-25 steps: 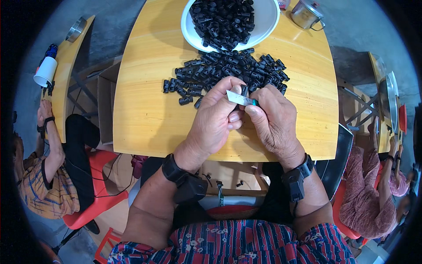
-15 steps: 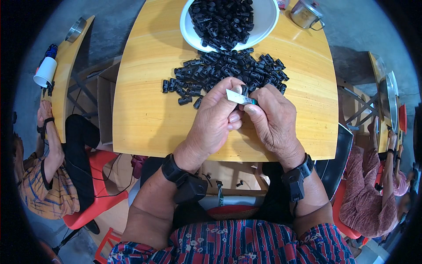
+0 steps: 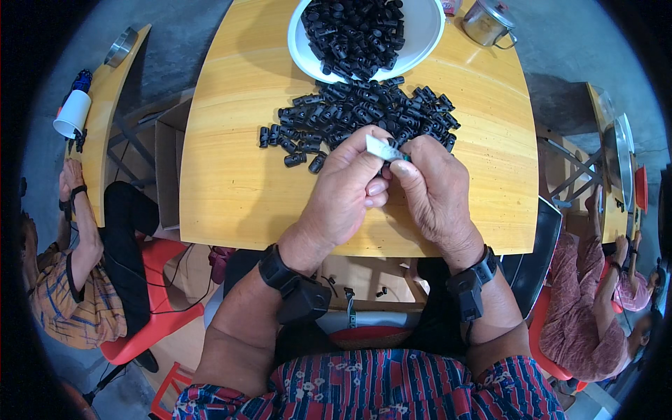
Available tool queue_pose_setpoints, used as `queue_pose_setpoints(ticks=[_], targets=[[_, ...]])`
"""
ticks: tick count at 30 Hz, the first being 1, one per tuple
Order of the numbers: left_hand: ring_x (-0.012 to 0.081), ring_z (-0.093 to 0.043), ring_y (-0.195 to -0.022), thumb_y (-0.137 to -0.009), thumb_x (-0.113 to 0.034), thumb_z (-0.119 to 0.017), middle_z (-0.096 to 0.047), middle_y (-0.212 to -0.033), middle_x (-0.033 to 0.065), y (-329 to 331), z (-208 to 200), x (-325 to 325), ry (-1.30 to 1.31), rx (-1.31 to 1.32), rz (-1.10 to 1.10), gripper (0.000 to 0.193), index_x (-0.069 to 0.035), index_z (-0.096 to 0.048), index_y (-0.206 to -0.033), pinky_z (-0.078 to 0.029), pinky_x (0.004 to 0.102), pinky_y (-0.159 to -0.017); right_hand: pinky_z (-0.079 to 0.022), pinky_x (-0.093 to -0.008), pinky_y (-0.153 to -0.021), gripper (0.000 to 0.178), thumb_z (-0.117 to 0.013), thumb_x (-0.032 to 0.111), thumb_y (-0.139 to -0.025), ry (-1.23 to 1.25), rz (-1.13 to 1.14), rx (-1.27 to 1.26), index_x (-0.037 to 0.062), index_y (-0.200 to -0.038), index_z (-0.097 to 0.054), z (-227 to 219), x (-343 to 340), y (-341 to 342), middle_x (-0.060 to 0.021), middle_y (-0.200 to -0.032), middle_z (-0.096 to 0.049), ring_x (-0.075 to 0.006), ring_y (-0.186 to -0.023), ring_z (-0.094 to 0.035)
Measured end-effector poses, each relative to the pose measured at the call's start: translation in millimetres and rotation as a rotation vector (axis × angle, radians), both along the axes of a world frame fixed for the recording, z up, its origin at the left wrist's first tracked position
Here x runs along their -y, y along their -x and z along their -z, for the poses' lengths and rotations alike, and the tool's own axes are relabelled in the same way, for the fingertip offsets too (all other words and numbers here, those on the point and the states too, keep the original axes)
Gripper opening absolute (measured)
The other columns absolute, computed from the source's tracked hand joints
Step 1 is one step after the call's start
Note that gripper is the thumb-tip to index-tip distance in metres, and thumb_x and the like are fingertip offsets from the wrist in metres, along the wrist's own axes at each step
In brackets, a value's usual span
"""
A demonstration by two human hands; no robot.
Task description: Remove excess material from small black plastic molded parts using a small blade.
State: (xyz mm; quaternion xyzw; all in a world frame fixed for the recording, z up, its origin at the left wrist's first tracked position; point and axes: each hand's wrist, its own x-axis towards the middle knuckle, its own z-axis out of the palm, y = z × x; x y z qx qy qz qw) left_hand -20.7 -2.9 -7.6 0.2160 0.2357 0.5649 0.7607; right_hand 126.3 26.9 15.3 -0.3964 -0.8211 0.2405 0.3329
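Left hand (image 3: 343,196) and right hand (image 3: 434,189) meet over the middle of the yellow wooden desk (image 3: 231,175), thumbs touching; both pinch a small white flat strip with a green end (image 3: 383,148), fingers closed on it, strip tilted, held just above the desk surface; whether a black part sits between the fingers cannot be told; loose heap of small black plastic cord-stopper parts (image 3: 364,115) lies on the desk just beyond the fingertips, spread toward the far edge; a few stray ones trail toward the left side of the heap; white round plate (image 3: 427,28) at the far edge, piled with the same black parts, touching the heap's far side; small metal lidded pot (image 3: 488,21) near the far right corner, just beside the plate; black wrist bands on both forearms, over the near edge; another person in an orange patterned shirt (image 3: 66,294) sits to the left on a red plastic chair (image 3: 150,308); white paper cup (image 3: 72,113) on a side table there; a person in pink clothing (image 3: 588,308) sits to the right.
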Motion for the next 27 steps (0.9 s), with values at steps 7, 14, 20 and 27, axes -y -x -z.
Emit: queue_pose_setpoints(ticks=[7, 14, 20, 27], targets=[[0.002, -0.035, -0.062, -0.096, -0.019, -0.044, -0.043, -0.077, -0.0035, -1.2, -7.8, 1.8, 0.084, -0.021, 0.0, 0.008, -0.013, -0.05, -0.097, -0.028, 0.0148, -0.051, -0.045, -0.038, -0.056, 0.02, -0.06, 0.025, -0.085, -0.041, 0.018, 0.02, 0.0074, -0.08, -0.053, -4.2, -1.0, -1.8, -0.0106, -0.071, -0.05, -0.03, -0.064, -0.055], [0.0025, -0.037, -0.061, -0.095, -0.019, -0.045, -0.044, -0.077, -0.0043, 1.2, -3.6, -0.5, 0.05, 0.03, 0.028, 0.009, -0.012, -0.051, -0.094, -0.028, 0.0154, -0.05, -0.045, -0.0366, -0.053, 0.021, -0.065, 0.027, -0.081, -0.104, -0.002, 0.07, 0.0081, -0.081, -0.056, -7.2, -0.5, -0.4, -0.0086, -0.069, -0.05, -0.0275, -0.061, -0.055], [0.0021, -0.035, -0.06, -0.099, -0.026, -0.038, -0.045, -0.076, -0.0043, -0.3, -8.1, 0.8, 0.081, -0.015, -0.003, 0.022, -0.009, -0.05, -0.09, -0.03, 0.0172, -0.053, -0.045, -0.0368, -0.053, 0.022, -0.064, 0.028, -0.082, -0.098, 0.001, 0.073, 0.0081, -0.08, -0.055, -7.8, 0.0, -0.2, -0.0081, -0.069, -0.05, -0.0275, -0.061, -0.055], [0.0017, -0.034, -0.059, -0.1, -0.027, -0.039, -0.044, -0.076, -0.0048, 0.8, -6.2, 0.8, 0.076, -0.001, 0.014, 0.024, -0.009, -0.05, -0.09, -0.03, 0.017, -0.052, -0.045, -0.0366, -0.053, 0.022, -0.064, 0.028, -0.083, -0.05, -0.014, 0.089, 0.0081, -0.081, -0.055, -8.4, -1.1, -1.8, -0.0084, -0.069, -0.05, -0.0278, -0.061, -0.055]])
